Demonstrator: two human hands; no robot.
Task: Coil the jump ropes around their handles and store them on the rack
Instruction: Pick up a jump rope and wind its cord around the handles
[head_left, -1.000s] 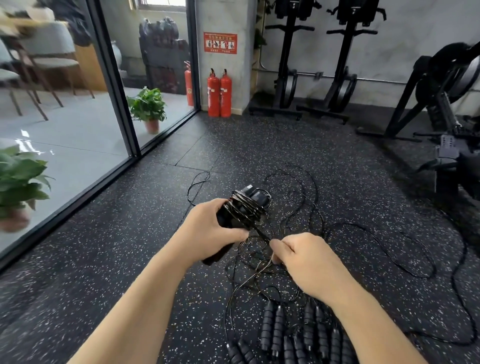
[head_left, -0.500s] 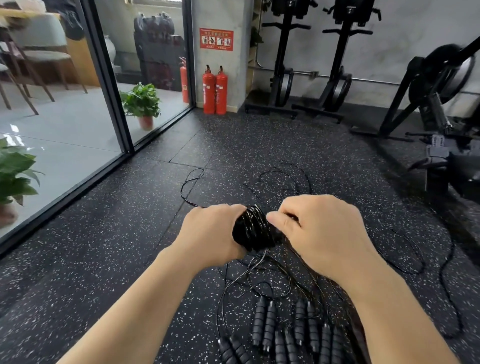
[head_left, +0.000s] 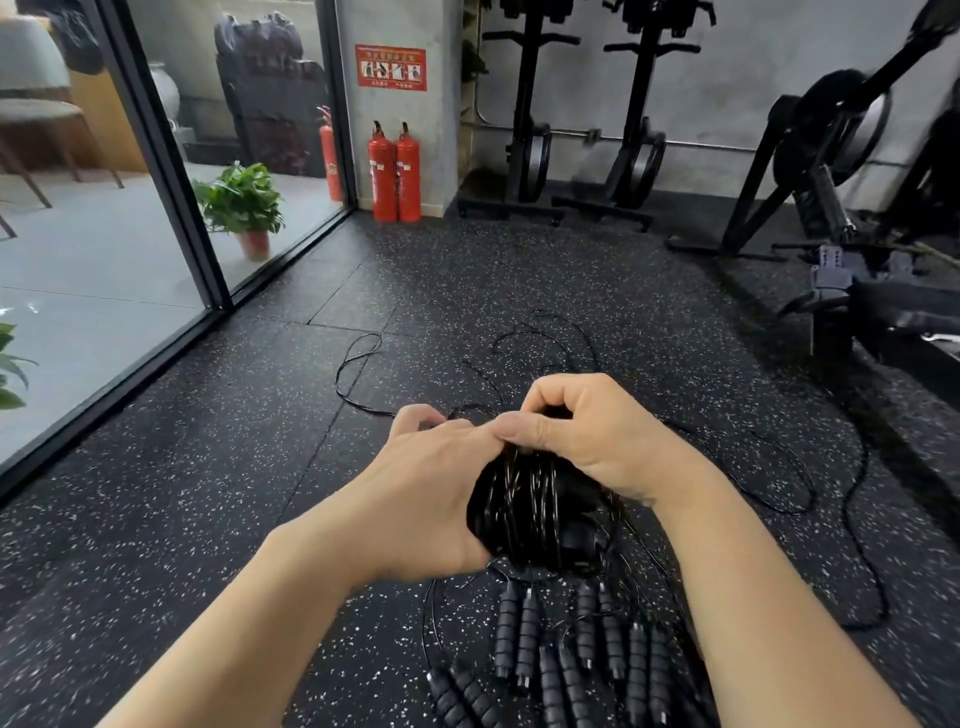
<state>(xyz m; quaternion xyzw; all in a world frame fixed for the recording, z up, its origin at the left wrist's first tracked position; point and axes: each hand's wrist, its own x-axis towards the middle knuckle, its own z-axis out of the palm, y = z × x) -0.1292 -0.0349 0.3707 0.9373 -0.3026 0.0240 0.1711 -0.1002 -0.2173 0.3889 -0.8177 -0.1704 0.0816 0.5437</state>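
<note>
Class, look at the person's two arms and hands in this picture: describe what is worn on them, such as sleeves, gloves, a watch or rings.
Both forearms are bare up to the bottom edge of the picture, with no sleeve in view. The left hand and the right hand wear no gloves. No watch, bracelet or strap shows at either wrist, and no ring shows on the fingers that can be seen. Some fingers are hidden.

Glossy black coiled rope bundle (head_left: 535, 512) at centre; black rubber floor (head_left: 208, 493) flecked white; two red fire extinguishers (head_left: 395, 174) at upper centre.
</note>
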